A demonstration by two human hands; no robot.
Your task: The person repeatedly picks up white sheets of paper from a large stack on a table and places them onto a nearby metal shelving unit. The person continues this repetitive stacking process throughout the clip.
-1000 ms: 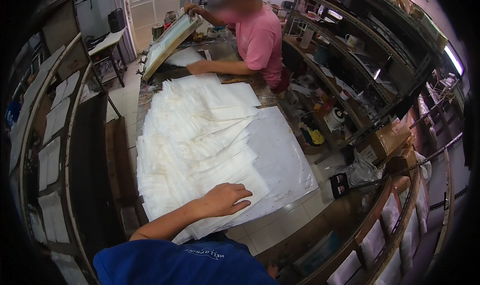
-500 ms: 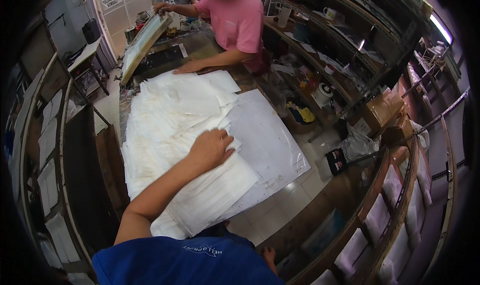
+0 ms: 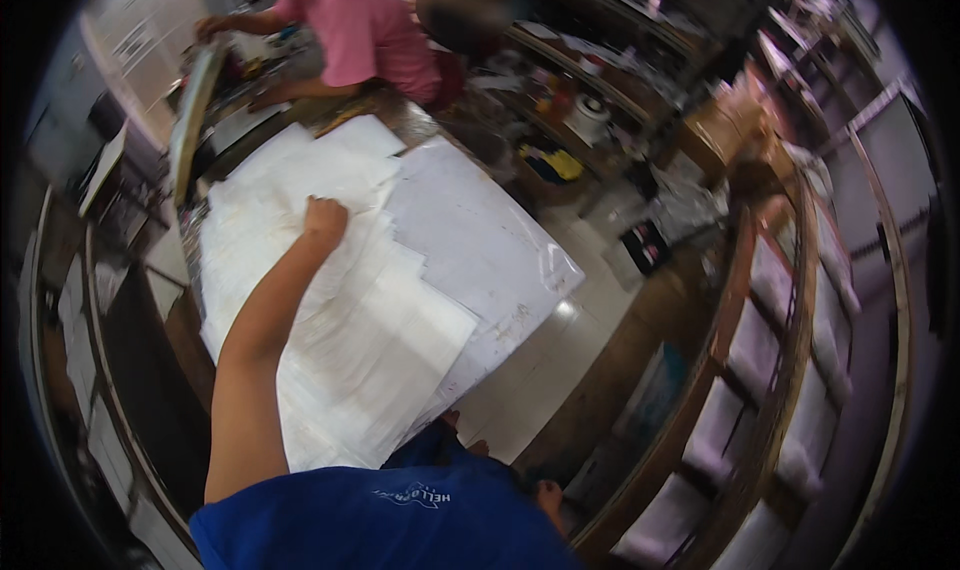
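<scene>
A wide, overlapping spread of thin white sheets [image 3: 370, 310] covers the left and middle of the table in front of me. My left hand [image 3: 326, 220] rests on the far middle of the spread, its fingers curled in and closed on a sheet, with creases beside it. Low at the right of my blue shirt, a small part of my right hand [image 3: 549, 493] shows; its fingers are too small and hidden to read.
Bare grey-white tabletop [image 3: 490, 230] lies right of the sheets. Across the table, a person in a pink shirt [image 3: 350, 30] holds a tilted frame [image 3: 195, 120] by its top. Racks holding white packs [image 3: 750, 340] stand at right; a cardboard box [image 3: 715, 135] sits behind.
My left hand has moved farther over the sheets, and its fingers have curled in. The view has shifted right. The other person's lower hand has moved from the sheets' far edge toward the frame.
</scene>
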